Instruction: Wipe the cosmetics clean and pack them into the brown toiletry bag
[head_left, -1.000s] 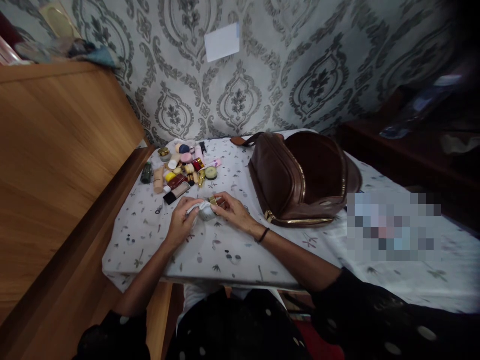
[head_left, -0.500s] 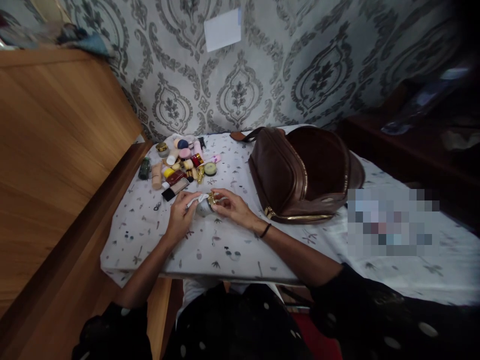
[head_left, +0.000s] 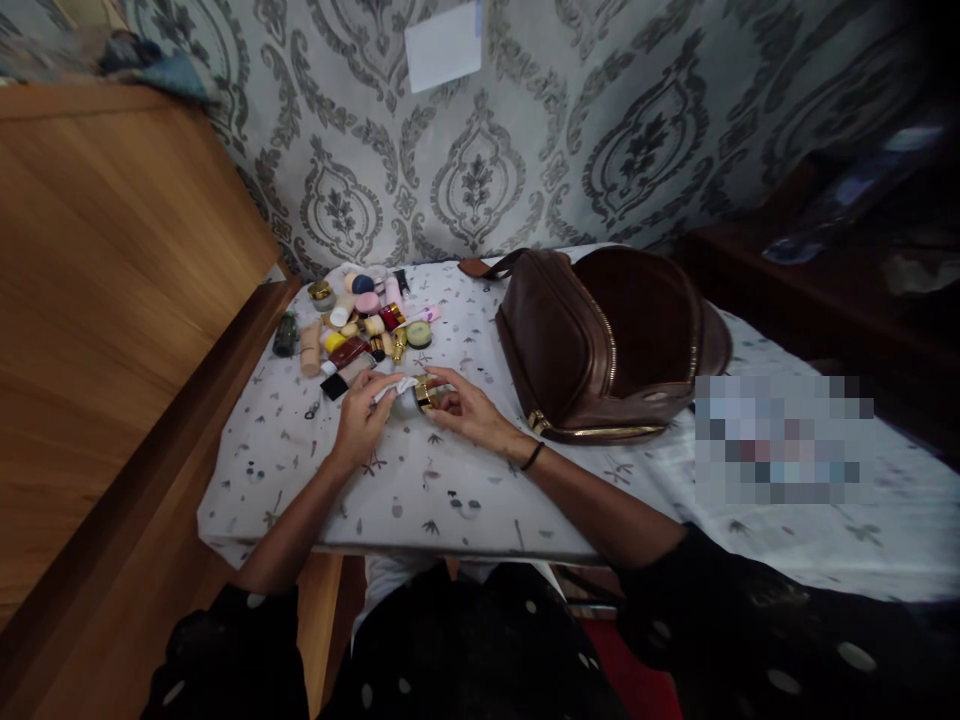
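Observation:
My right hand [head_left: 471, 412] is closed on a small gold-lidded cosmetic jar [head_left: 424, 392], held on its side just above the patterned cloth. Facing it, my left hand [head_left: 361, 416] pinches a crumpled white wipe [head_left: 397, 387] between thumb and fingers, its end close to the jar. Whether wipe and jar touch, I cannot tell. Just beyond my left hand lies a bottle with a black cap [head_left: 334, 386]. A round jar with a pale green top [head_left: 419, 334] sits behind the held jar, at the edge of a cluster of cosmetics that includes a beige tube [head_left: 310, 348].
An unzipped brown leather bag [head_left: 559, 340] stands right of my hands. A wooden cabinet [head_left: 127, 250] borders the table on the left, and a patterned wall is behind. Blurred-out items [head_left: 784, 440] lie at the right. A dark green bottle [head_left: 285, 334] stands far left.
The gold-lidded jar has turned in my right hand, showing more of its gold side. The wipe in my left hand has shifted slightly away from it. The view has tilted slightly.

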